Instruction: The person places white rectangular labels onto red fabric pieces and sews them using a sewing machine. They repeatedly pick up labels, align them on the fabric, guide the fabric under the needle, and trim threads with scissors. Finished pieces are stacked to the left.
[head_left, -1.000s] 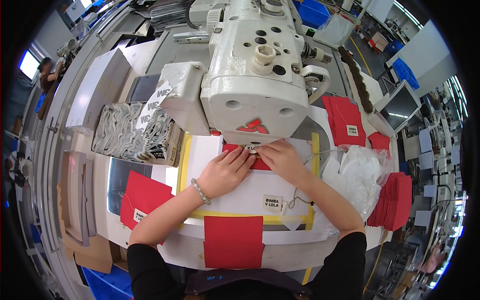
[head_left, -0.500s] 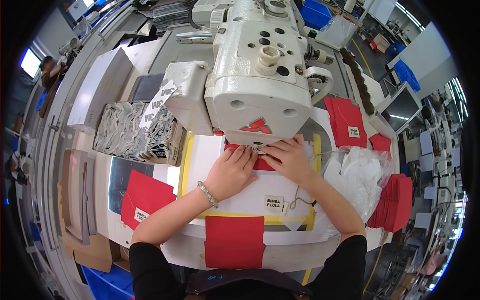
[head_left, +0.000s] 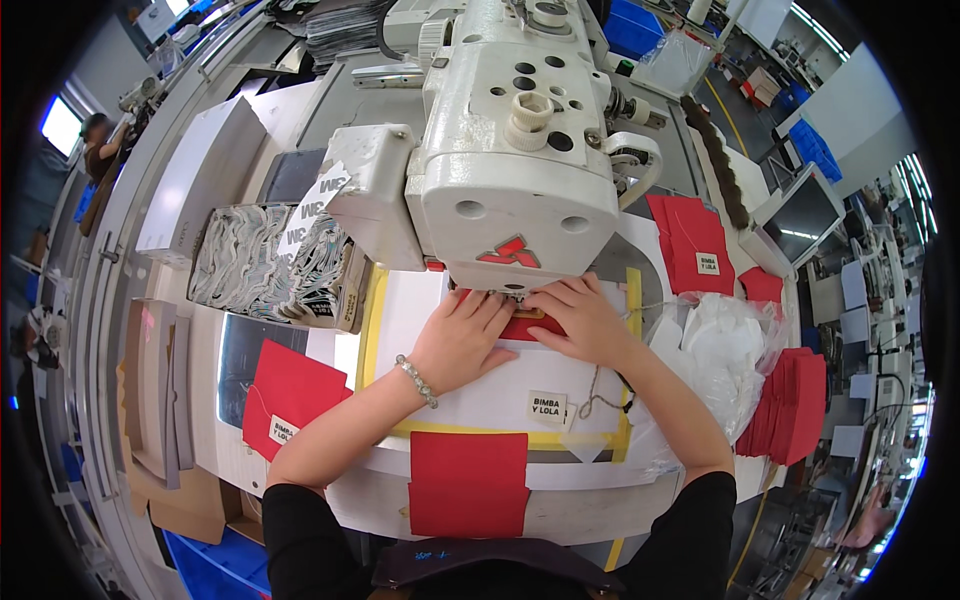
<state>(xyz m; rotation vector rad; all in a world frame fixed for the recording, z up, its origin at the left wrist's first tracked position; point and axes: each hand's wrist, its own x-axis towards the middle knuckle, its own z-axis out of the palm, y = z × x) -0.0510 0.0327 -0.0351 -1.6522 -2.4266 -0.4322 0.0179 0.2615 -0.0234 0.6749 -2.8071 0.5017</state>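
A red fabric piece (head_left: 520, 329) lies flat under the head of a white sewing machine (head_left: 515, 210). My left hand (head_left: 462, 340) rests on its left part, fingers stretched forward and thumb apart. On the right part, my right hand (head_left: 585, 322) presses down with its fingers extended and its thumb toward the near edge. Between the fingertips a small brass-coloured frame (head_left: 527, 313) shows at the machine's foot. The needle area is mostly hidden by the machine head and my fingers. A loose square white label (head_left: 547, 406) lies nearer me on the yellow-edged white work surface (head_left: 470, 412).
Two red pieces (head_left: 468, 485) lie at the table's front edge. A labelled red piece (head_left: 290, 390) and a box of bundled labels (head_left: 270, 262) are at left. To the right are a clear plastic bag (head_left: 705, 350), a red stack (head_left: 785, 405) and a small screen (head_left: 800, 215).
The white label that showed between my fingertips is no longer visible; the brass-coloured frame shows there now. My right thumb has shifted slightly toward me and to the right.
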